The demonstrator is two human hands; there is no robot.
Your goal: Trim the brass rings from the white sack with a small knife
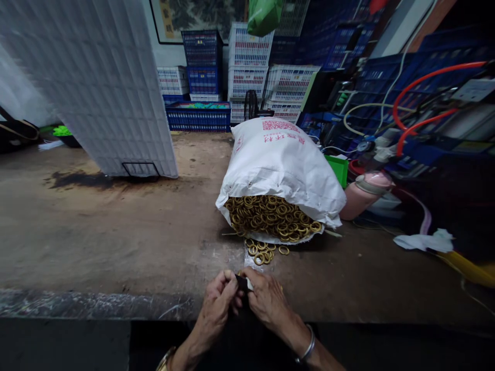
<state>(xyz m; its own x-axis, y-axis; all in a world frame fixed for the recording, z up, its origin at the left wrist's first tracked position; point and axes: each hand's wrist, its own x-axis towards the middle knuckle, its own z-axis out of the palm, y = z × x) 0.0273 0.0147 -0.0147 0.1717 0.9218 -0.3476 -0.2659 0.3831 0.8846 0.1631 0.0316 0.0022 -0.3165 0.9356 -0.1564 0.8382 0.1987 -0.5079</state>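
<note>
My left hand [219,300] and my right hand [268,301] meet just above the table's front edge, fingers pinched closed. Between their fingertips is a small dark strip [242,282], mostly hidden by the fingers. A small white patch [249,285] shows by my right thumb; I cannot tell if it is held or wrapped on. Right beyond my hands lie several loose brass-coloured rings [260,253]. They have spilled from a white woven sack [278,159] lying on its side, its mouth towards me and packed with more rings [270,216].
A tall whitish ribbed panel [127,93] stands on the wooden table [96,232] at left. Right of the sack are a pink bottle [363,193], a green tray [338,169] and red hoses [402,111]. Blue and white crates [204,80] are stacked behind.
</note>
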